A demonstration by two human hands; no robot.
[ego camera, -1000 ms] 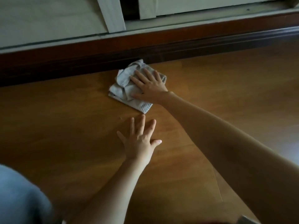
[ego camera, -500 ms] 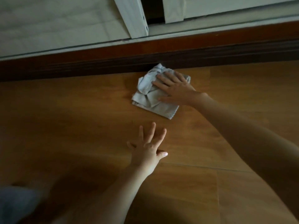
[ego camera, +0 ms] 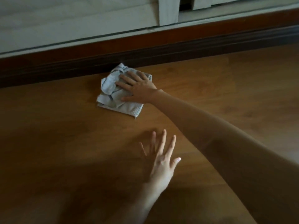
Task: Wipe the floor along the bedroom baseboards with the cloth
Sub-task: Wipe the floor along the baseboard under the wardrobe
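A crumpled pale grey-blue cloth (ego camera: 111,94) lies on the brown wooden floor (ego camera: 56,126), its far corner touching the dark reddish-brown baseboard (ego camera: 194,47). My right hand (ego camera: 139,88) presses flat on the cloth's right half, fingers spread and pointing left, arm stretched in from the lower right. My left hand (ego camera: 161,162) is nearer to me, below and right of the cloth, fingers spread and empty. It is motion-blurred, so I cannot tell whether it touches the floor.
Above the baseboard runs a pale wall or sliding-door panel (ego camera: 72,21) with a white upright post (ego camera: 168,10) and a dark gap beside it. Wooden floor stretches left and right along the baseboard. The scene is dim.
My right hand has slid the cloth left along the baseboard, away from the white post. My left hand has shifted and now looks blurred. The view has swung left.
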